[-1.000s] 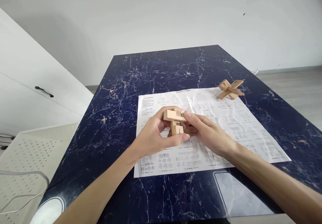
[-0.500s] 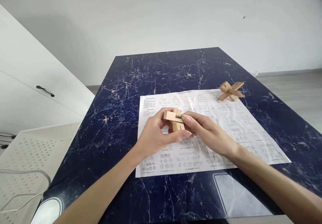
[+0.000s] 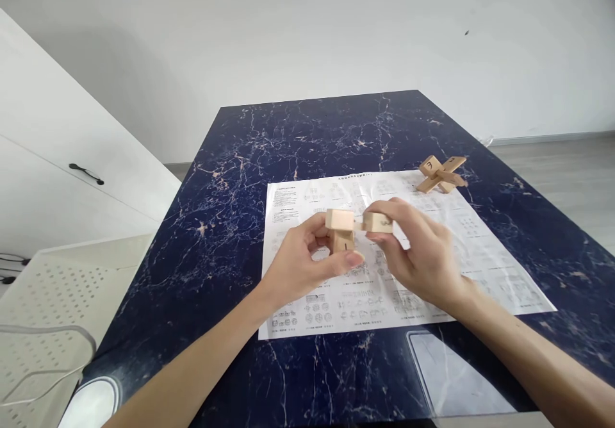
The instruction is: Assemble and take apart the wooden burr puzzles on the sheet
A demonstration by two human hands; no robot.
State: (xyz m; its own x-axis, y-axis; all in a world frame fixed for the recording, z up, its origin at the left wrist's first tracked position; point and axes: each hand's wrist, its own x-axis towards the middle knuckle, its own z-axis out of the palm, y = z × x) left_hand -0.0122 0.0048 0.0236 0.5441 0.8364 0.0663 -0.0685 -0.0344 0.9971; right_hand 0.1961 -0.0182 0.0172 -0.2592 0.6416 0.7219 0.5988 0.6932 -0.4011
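My left hand [image 3: 307, 255] pinches an upright wooden puzzle piece [image 3: 343, 242] marked with a single stroke. On top of that piece rests a pale wooden block end [image 3: 339, 219]. Just to its right, my right hand [image 3: 420, 248] grips a wooden block end marked 3 [image 3: 378, 223] between thumb and fingers. A thin strip of wood shows between the two block ends; I cannot tell whether they are one notched bar. Both hands are above the printed sheet [image 3: 307, 319].
Several crossed wooden pieces [image 3: 442, 175] stand at the sheet's far right corner, some with marked ends. The sheet lies on a dark blue marbled table [image 3: 288, 133]. A white cabinet [image 3: 72, 133] is at the left, and a perforated white panel [image 3: 52, 293] with cables below it.
My right hand has moved slightly right and turned, and the marked block end now shows in its fingers. My left hand has barely moved. The crossed pieces are unmoved.
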